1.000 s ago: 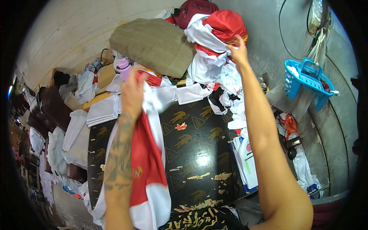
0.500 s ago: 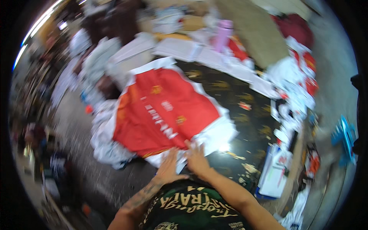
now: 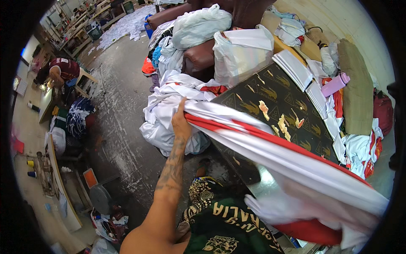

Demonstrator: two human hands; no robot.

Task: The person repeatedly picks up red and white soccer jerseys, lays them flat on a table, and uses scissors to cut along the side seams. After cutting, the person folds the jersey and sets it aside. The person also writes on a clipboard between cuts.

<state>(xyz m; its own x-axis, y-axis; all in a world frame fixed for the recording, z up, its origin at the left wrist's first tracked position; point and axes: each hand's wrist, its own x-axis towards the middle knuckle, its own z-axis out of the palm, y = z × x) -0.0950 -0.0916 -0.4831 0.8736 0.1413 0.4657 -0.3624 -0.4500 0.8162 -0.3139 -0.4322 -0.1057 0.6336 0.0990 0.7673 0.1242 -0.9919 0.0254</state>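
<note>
The person's left hand (image 3: 181, 122) has its fingers clenched on one end of a long red-and-white fabric garment (image 3: 296, 156), folded lengthwise into a narrow band. The band stretches from that grip, past the left edge of the black gold-patterned counter (image 3: 270, 97), toward the lower right, where its far end blurs. The right hand is hidden there, so its fingers cannot be judged. Judging by this, the lengthwise fold looks done, while setting the garment down is left. A heap of white and red cloth (image 3: 169, 110) lies on the floor by the counter's left edge. 1 stack of folded white pieces (image 3: 296, 67) sits along the far edge.
</note>
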